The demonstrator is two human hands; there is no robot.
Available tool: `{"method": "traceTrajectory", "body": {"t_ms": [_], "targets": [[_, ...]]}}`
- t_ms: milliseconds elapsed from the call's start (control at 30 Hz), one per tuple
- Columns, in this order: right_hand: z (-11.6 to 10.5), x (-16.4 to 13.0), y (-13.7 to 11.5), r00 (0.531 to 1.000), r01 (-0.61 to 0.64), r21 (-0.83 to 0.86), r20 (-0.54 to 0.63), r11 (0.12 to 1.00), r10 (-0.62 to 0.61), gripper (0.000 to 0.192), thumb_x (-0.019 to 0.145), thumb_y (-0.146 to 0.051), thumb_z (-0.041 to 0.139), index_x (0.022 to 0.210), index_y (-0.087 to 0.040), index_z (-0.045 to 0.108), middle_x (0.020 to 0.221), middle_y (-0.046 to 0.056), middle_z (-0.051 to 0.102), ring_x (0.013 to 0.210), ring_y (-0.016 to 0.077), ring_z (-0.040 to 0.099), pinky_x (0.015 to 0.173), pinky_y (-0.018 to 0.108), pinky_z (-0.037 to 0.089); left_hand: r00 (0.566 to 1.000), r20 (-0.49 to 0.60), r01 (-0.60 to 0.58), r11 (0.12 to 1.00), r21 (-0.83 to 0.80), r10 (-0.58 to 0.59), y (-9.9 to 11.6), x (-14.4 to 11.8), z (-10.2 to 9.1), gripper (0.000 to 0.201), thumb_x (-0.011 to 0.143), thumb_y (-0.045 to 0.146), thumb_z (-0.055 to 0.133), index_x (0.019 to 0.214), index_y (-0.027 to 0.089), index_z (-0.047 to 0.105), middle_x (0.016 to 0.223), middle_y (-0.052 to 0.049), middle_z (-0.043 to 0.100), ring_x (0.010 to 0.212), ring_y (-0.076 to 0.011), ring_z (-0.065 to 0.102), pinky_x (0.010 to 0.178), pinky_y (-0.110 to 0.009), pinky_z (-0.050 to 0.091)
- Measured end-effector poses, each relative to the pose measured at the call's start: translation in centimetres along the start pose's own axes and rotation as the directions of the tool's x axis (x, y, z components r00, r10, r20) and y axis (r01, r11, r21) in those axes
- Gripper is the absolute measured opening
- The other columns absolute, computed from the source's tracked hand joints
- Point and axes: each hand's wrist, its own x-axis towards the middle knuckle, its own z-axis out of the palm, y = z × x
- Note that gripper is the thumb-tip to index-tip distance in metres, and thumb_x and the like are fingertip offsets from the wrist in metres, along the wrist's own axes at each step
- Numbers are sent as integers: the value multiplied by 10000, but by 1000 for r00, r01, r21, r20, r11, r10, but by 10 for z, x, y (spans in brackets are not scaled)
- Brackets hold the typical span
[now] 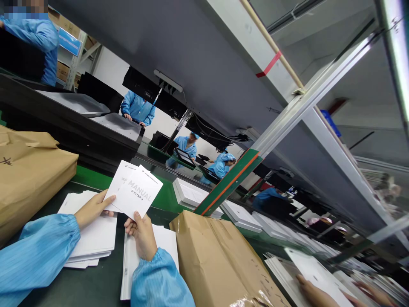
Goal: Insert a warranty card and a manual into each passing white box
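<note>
My left hand (97, 207) pinches a white printed card (119, 181) by its lower left corner. Overlapping it in front is a white manual (145, 192) with "MANUAL" printed in grey, which my right hand (140, 234) grips at its bottom edge between thumb and fingers. Below my left hand lies a stack of white booklets (92, 243). Under my right hand a second white stack (166, 243) sits on the dark green table, partly covered by the hand and blue sleeve.
Brown paper packages (217, 256) (35, 170) flank the stacks. A green-and-metal post (230, 181) rises ahead to an overhead shelf. White boxes (188, 192) line the conveyor beyond. At lower right, another person's hands (315, 292) hold white sheets. Co-workers in blue stand across the line.
</note>
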Motion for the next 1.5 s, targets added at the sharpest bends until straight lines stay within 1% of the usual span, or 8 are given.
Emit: {"method": "traceTrajectory", "body": {"t_ms": [133, 367, 600, 733, 933, 1133, 1500], "targets": [[0, 0, 0, 1000, 5, -1, 1, 1000, -5, 327, 707, -432, 481, 741, -108, 509, 519, 11, 550, 390, 51, 469, 349, 143, 266, 1000, -3, 10, 1000, -9, -10, 0, 0, 0, 436, 666, 421, 483, 1032, 194, 413, 720, 24, 542, 488, -82, 515, 510, -222, 421], [0, 0, 1, 1000, 2, -1, 2, 1000, -2, 324, 706, -430, 483, 736, -108, 504, 517, 10, 548, 390, 53, 468, 348, 144, 265, 1000, -6, 8, 1000, 5, -8, 0, -1, 0, 439, 671, 421, 475, 1035, 186, 407, 693, 27, 537, 487, -84, 513, 498, -216, 416], [1, 0, 0, 1000, 4, -1, 0, 1000, -4, 332, 699, -440, 486, 733, -111, 502, 514, 9, 546, 387, 54, 465, 349, 146, 265, 1000, -10, -3, 1000, 13, 3, 2, -1, 0, 453, 660, 444, 472, 1022, 177, 420, 707, 13, 541, 489, -94, 516, 502, -235, 427], [1, 0, 0, 1000, 1, -5, -1, 1000, -1, 333, 700, -440, 483, 738, -110, 502, 519, 11, 549, 388, 55, 465, 351, 148, 267, 1000, -7, -11, 1000, 13, 11, 1, -1, 0, 469, 649, 457, 479, 1016, 171, 422, 665, 16, 536, 489, -103, 515, 495, -240, 428], [1, 0, 0, 1000, 0, -6, -1, 1000, 0, 335, 698, -439, 485, 750, -108, 502, 518, 10, 548, 390, 58, 466, 351, 151, 264, 1000, 3, -10, 1000, 4, 10, 1, 0, 1, 443, 668, 436, 472, 1016, 170, 412, 558, 41, 505, 471, -95, 500, 476, -214, 416], [1, -1, -1, 1000, 3, -9, 0, 1000, -3, 335, 699, -436, 487, 749, -105, 502, 517, 12, 549, 391, 58, 466, 353, 152, 265, 1000, -2, 6, 1000, 5, -6, -1, 1, -1, 435, 663, 432, 479, 1015, 186, 409, 694, 21, 536, 485, -84, 507, 499, -221, 422], [2, 0, 0, 1000, 0, -9, -9, 1000, 0, 378, 673, -485, 490, 744, -114, 506, 513, 10, 547, 387, 64, 462, 345, 161, 259, 1000, -1, -8, 1000, 14, 8, 1, -1, 0, 470, 654, 475, 460, 1015, 177, 413, 718, 7, 532, 489, -90, 507, 509, -236, 436]]}}
